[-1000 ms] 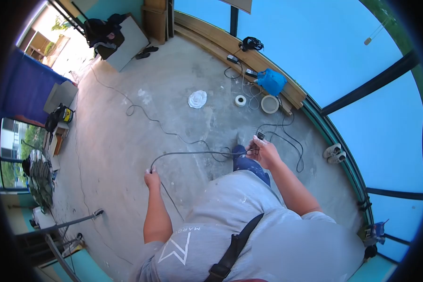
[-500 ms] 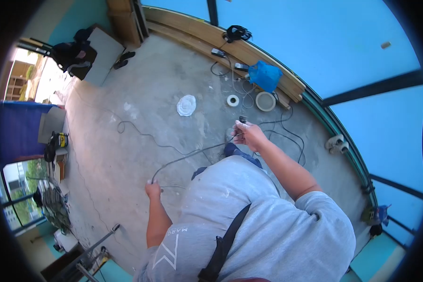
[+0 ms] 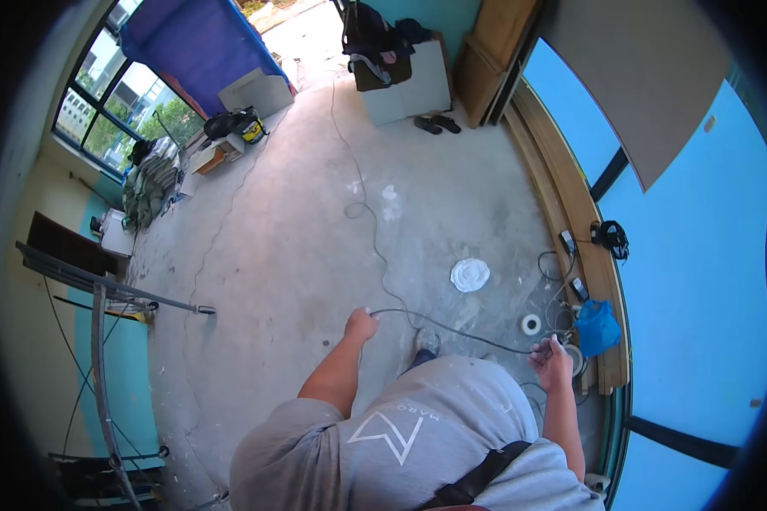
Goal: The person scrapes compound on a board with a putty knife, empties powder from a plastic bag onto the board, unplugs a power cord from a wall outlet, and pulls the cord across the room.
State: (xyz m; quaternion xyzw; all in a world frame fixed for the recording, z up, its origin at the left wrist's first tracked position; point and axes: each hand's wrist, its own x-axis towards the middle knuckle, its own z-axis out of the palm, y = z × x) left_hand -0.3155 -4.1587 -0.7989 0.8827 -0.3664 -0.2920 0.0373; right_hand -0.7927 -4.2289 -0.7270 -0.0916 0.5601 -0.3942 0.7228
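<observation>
My left hand (image 3: 362,325) is closed round a dark cable (image 3: 452,330), which runs across in front of my body in a shallow curve. The cable's other end of this stretch reaches my right hand (image 3: 553,364), whose fingers are bent round it near a small black piece. Beyond my hands, the thin cord lies in a loose line with one loop on the concrete floor. A blue plastic bag (image 3: 597,327), a white tape roll (image 3: 531,324) and a larger ring, partly hidden, are close to my right hand.
Long wooden boards (image 3: 578,200) lie along the right wall, with a coiled black cable (image 3: 610,239) on them. A crumpled white disc (image 3: 470,275) is on the floor. A metal frame (image 3: 102,366) stands at the left. Black slippers (image 3: 437,125) lie by a white box (image 3: 409,89).
The view has swung left, so the doorway is now at the top centre. My hands still hold the cable between them, and the black piece at my right hand is less visible.
</observation>
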